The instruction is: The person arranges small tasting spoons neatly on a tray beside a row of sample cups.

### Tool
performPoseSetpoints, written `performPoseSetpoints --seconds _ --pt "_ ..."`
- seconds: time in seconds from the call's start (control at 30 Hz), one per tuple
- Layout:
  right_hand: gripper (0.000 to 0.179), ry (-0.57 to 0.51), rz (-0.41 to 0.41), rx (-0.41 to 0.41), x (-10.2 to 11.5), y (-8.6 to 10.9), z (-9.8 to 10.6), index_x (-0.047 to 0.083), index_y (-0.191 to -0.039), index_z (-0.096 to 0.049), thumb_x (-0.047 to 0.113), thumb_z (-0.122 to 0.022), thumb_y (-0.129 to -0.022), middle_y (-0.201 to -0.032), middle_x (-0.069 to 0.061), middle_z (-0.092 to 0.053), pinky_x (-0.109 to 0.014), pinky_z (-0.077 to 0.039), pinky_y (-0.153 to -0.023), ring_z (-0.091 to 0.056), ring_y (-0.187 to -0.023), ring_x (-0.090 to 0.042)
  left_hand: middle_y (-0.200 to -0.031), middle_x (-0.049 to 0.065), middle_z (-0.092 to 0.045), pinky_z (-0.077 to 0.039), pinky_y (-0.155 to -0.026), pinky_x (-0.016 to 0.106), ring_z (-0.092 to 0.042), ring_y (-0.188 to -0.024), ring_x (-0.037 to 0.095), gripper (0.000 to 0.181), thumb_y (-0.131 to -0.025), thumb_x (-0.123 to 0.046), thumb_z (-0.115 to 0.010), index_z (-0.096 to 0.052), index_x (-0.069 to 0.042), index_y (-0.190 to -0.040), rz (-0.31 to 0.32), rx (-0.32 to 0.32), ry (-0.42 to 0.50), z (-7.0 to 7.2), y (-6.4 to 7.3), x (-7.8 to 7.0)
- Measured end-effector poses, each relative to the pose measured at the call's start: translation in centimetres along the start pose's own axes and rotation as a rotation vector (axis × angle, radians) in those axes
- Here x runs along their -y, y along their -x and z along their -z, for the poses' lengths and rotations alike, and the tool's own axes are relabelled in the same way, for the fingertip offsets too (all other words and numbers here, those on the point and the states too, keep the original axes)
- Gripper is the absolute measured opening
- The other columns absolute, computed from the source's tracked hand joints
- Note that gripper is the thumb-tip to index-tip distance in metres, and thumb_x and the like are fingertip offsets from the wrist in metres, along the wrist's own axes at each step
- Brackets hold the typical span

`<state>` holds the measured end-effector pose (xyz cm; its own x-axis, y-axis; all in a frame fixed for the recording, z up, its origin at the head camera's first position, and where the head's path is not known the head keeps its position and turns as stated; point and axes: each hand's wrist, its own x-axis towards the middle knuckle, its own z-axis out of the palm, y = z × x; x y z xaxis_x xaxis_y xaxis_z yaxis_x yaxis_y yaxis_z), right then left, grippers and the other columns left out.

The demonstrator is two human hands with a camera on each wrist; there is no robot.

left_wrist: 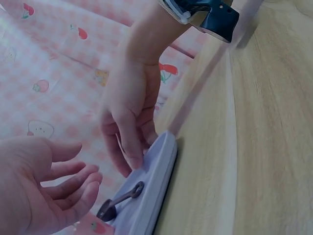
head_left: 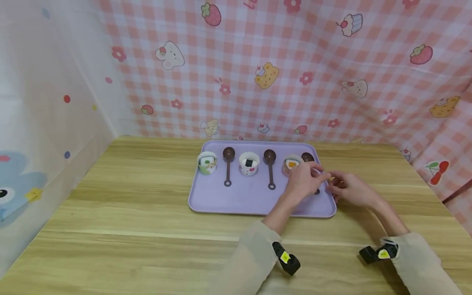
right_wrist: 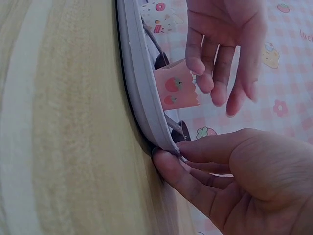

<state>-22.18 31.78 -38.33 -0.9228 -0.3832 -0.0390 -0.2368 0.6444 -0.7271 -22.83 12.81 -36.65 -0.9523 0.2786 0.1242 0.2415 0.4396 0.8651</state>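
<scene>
A lilac tray (head_left: 236, 200) carries three patterned paper cups with sushi-like pieces in them, and three dark brown spoons. My right hand (head_left: 352, 189) pinches the tray's right rim; in the right wrist view the thumb (right_wrist: 171, 166) lies low at the edge and a finger rests over the rim. Over the right part of the tray hovers my left hand (head_left: 304, 180), its fingers loosely bent around nothing. It partly hides the pink strawberry cup (right_wrist: 177, 88) and the right-hand spoon (left_wrist: 122, 199). The white cup (head_left: 248, 164) and the green-patterned cup (head_left: 207, 164) stand further left, with spoons (head_left: 228, 164) between.
The tray lies toward the back of a wood-grain table (head_left: 129, 213). Behind it hangs a pink checked cloth (head_left: 236, 53), and a white cloth with a blue cartoon figure (head_left: 18, 180) is at the left.
</scene>
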Motion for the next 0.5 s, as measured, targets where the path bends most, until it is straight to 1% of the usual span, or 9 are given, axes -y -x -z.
performPoseSetpoints --seconds 0.1,0.2,0.3,0.33,0.43,0.5 --pt "0.040 0.008 -0.004 -0.003 0.0 0.0 0.0 -0.017 -0.134 -0.047 -0.001 -0.058 -0.099 -0.093 -0.014 -0.063 -0.031 -0.058 -0.061 -0.065 -0.070 -0.016 -0.084 -0.003 -0.069 -0.046 -0.060 0.018 -0.057 -0.066 0.003 0.026 -0.093 -0.029 -0.075 -0.073 -0.010 -0.110 -0.013 0.023 0.033 0.4 0.1 0.0" --pt "0.040 0.012 -0.001 -0.009 0.1 0.0 0.0 -0.017 -0.133 -0.047 -0.002 -0.059 -0.098 -0.091 -0.014 -0.063 -0.032 -0.058 -0.060 -0.065 -0.070 -0.017 -0.085 -0.003 -0.069 -0.046 -0.061 0.018 -0.057 -0.068 0.003 0.025 -0.093 -0.026 -0.075 -0.073 -0.009 -0.112 -0.036 0.033 0.060 0.9 0.0 0.1" --pt "0.042 0.012 -0.003 -0.010 0.2 0.0 0.0 -0.018 -0.135 -0.046 -0.003 -0.058 -0.098 -0.091 -0.015 -0.063 -0.032 -0.059 -0.060 -0.065 -0.071 -0.019 -0.083 -0.004 -0.069 -0.045 -0.065 0.017 -0.057 -0.069 0.002 0.023 -0.094 -0.025 -0.074 -0.073 -0.009 -0.111 -0.079 0.028 0.045 1.4 -0.1 0.3" --pt "0.043 0.011 -0.006 -0.008 0.2 0.1 0.0 -0.018 -0.136 -0.045 -0.003 -0.058 -0.097 -0.092 -0.016 -0.063 -0.032 -0.059 -0.061 -0.065 -0.071 -0.019 -0.083 -0.005 -0.069 -0.044 -0.070 0.016 -0.057 -0.069 0.001 0.023 -0.094 -0.025 -0.074 -0.074 -0.009 -0.110 -0.091 0.025 0.033 1.6 -0.1 0.4" --pt "0.044 0.006 -0.021 -0.013 0.4 0.1 0.0 -0.019 -0.137 -0.044 -0.003 -0.057 -0.098 -0.093 -0.016 -0.064 -0.032 -0.059 -0.061 -0.066 -0.072 -0.019 -0.082 -0.005 -0.069 -0.043 -0.073 0.016 -0.056 -0.070 0.000 0.022 -0.094 -0.023 -0.074 -0.074 -0.008 -0.109 -0.142 0.031 0.023 2.3 -0.2 0.7" --pt "0.044 0.000 -0.023 -0.022 0.5 0.2 0.0 -0.019 -0.136 -0.043 -0.003 -0.057 -0.098 -0.093 -0.017 -0.064 -0.032 -0.059 -0.061 -0.066 -0.072 -0.020 -0.082 -0.004 -0.068 -0.044 -0.072 0.014 -0.056 -0.071 0.000 0.022 -0.094 -0.020 -0.073 -0.074 -0.005 -0.110 -0.174 0.042 0.036 2.6 -0.2 0.9"
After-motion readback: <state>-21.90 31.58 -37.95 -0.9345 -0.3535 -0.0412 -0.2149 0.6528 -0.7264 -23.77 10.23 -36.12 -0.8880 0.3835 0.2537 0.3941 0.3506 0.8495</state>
